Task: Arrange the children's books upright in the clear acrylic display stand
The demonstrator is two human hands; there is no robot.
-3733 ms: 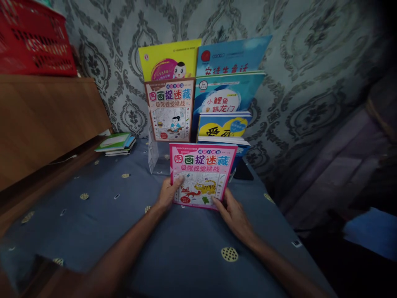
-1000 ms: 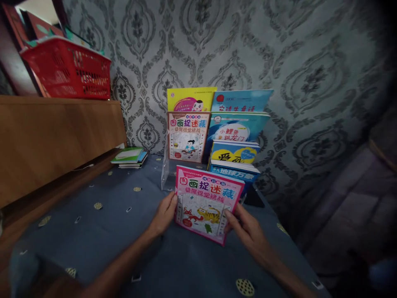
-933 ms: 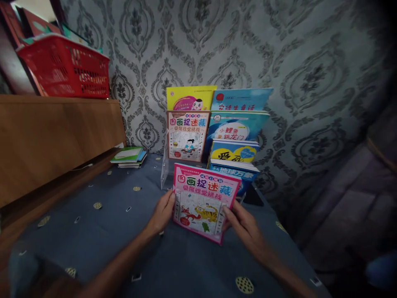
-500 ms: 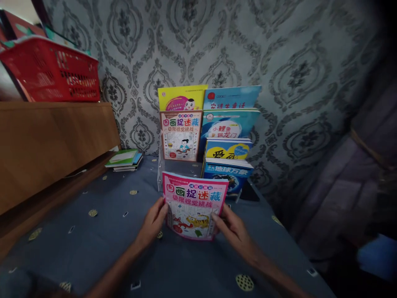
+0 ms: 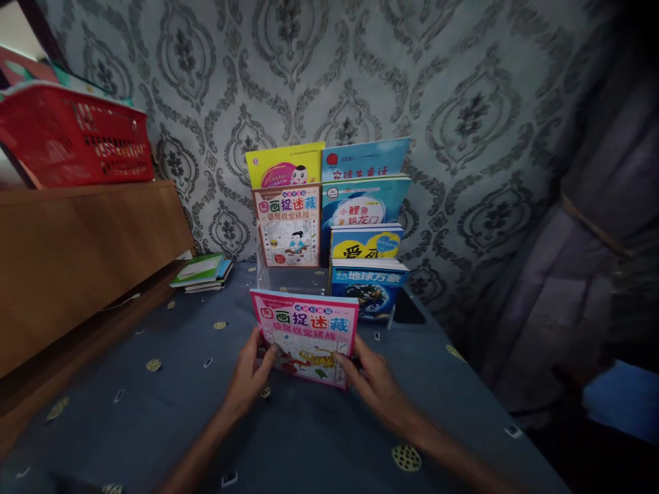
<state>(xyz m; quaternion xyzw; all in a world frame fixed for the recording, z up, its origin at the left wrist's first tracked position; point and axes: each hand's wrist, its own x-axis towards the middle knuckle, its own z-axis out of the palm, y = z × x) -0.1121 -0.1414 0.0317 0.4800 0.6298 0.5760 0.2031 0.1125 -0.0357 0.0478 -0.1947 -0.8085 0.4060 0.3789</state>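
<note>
A pink picture book (image 5: 306,336) is held upright, its cover facing me, just in front of a clear tiered book rack (image 5: 261,274). My left hand (image 5: 252,370) grips its left edge, thumb on the cover and fingers behind. My right hand (image 5: 373,381) pinches the right edge the same way. Behind it on the rack, a brown-bordered book (image 5: 289,226) stands below a yellow book (image 5: 275,165). The rack's right column carries a light blue book (image 5: 365,156), a teal book (image 5: 366,202), a blue-and-yellow book (image 5: 360,243) and a blue globe-cover book (image 5: 366,291).
A small stack of books (image 5: 202,271) lies at the back left. Beside it, a wooden cabinet (image 5: 93,254) carries a red basket (image 5: 77,137). A dark flat object (image 5: 410,309) lies right of the rack. Patterned dark cloth (image 5: 190,412) covers the surface; a curtain (image 5: 561,274) hangs at right.
The view has shifted, so the rack and books appear further left. The pink book has turned slightly, its right side dipping; both hands keep their hold on it.
</note>
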